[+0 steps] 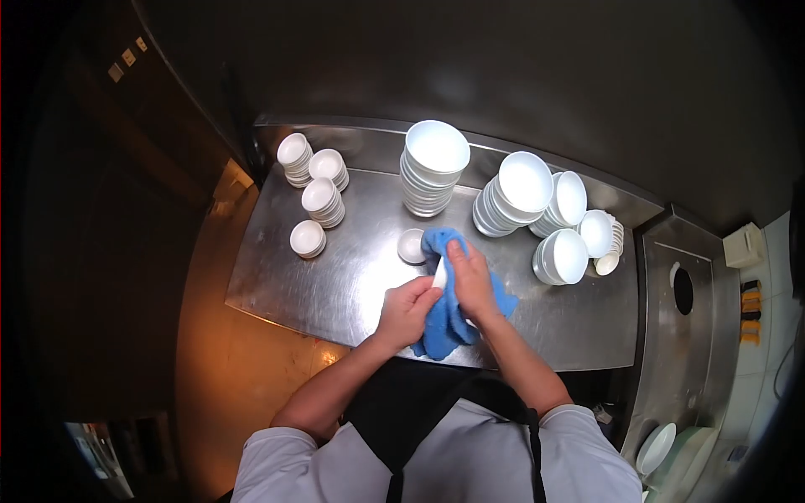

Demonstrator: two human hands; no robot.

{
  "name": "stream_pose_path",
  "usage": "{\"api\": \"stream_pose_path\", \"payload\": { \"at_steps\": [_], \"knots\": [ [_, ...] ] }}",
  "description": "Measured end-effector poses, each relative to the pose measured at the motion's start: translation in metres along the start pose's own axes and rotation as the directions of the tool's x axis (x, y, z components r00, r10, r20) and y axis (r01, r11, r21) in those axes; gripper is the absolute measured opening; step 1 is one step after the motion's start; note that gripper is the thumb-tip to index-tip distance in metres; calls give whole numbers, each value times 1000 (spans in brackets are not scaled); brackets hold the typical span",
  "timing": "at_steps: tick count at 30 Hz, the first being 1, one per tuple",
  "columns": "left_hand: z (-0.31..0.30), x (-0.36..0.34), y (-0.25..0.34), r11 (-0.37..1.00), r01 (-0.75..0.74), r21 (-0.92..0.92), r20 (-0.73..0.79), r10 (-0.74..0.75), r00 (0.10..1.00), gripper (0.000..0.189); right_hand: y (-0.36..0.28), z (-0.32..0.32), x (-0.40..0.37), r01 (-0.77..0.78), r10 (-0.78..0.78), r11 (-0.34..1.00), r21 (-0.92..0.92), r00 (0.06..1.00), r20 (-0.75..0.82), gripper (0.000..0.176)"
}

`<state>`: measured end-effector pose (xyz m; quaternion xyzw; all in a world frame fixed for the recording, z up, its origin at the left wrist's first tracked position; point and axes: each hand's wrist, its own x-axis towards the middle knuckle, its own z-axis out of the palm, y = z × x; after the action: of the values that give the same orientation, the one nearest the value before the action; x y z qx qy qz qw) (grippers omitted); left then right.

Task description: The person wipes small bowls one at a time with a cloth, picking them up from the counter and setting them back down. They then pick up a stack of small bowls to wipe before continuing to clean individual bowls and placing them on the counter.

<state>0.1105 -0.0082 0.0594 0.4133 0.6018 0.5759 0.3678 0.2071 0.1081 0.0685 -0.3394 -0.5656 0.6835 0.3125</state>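
Note:
Close to the front edge of the steel counter, a white dish (pixel 440 274) shows as a narrow strip between my hands, mostly covered by a blue cloth (pixel 446 327). My left hand (pixel 408 310) is closed on the dish's near side, fingertips against its rim. On the other side my right hand (pixel 470 277) grips the blue cloth and presses it to the dish, thumb on top. The cloth hangs down below both hands. Just beyond them, a small white saucer (pixel 411 246) lies on the counter.
Stacks of small white dishes (pixel 319 194) stand at the left of the counter (pixel 352 285). A tall bowl stack (pixel 437 147) stands at the back middle, with more bowl stacks (pixel 526 183) to its right. A steel unit with a round hole (pixel 683 292) adjoins at right.

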Motion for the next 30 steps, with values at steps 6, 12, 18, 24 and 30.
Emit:
{"api": "stream_pose_path", "payload": {
  "at_steps": [6, 12, 18, 24, 30],
  "knots": [
    [-3, 22, -8, 652, 99, -752, -4, -155, 988, 45, -3, 10, -18, 101, -102, 995, -12, 991, -87, 29],
    [-17, 24, 13, 610, 264, -747, 91, -299, 950, 51, 13, 28, -35, 619, -526, 657, -430, 785, 326, 41],
    [-45, 39, 5, 443, 580, -684, 416, -416, 809, 47, 26, -11, -19, 868, -467, 216, -447, 494, 733, 51],
    [-50, 39, -20, 351, 621, -701, 487, -399, 776, 41, 23, 1, -21, 840, -495, 134, -526, 516, 699, 42],
    [-33, 35, -29, 569, 364, -737, 117, -423, 899, 45, 42, 15, -34, 558, -482, 711, -427, 830, 282, 33]
  ]
}}
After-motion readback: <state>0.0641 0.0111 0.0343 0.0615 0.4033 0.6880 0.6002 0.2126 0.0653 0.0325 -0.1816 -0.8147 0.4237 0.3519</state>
